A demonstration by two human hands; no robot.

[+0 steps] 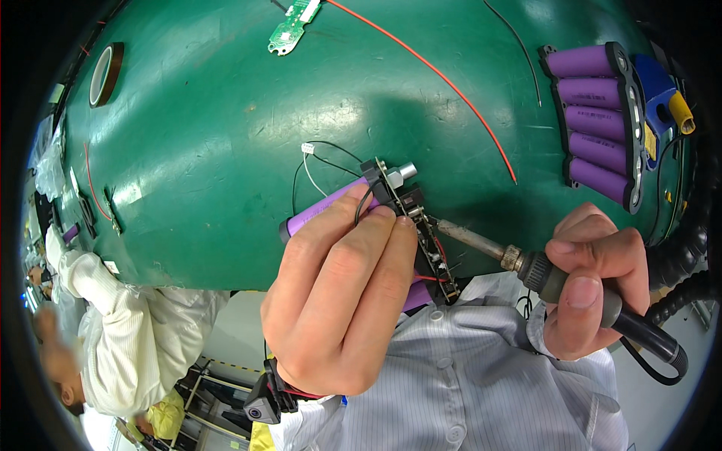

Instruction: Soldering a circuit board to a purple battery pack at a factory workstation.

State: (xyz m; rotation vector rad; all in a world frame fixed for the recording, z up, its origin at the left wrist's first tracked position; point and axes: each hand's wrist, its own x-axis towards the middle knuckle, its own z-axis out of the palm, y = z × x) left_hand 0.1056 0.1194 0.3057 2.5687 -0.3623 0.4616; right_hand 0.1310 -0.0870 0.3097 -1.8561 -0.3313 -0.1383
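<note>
Left hand (342, 301) has its grip closed around a small assembly, a purple cell (320, 212) with a black circuit board (421, 233) clamped on, held just over the near edge of the green desk (226, 150). Right hand (598, 282) is wrapped tight on a soldering iron (526, 263), tip touching the board. A purple battery pack (598, 120) sits by the right edge, tape roll (105, 74) far left, a red wire (444, 83) between. Plenty of bare desk mid-left.

**Hands, both closed, raised close to chest**

Left hand (338, 301) is seen back-on, fingers curled forward and pressed together, fingertips (391, 219) pinched shut. Right hand (594, 282) is held level beside it, fist wrapped tight, thumb laid flat across the front. The two are kept just apart.
</note>
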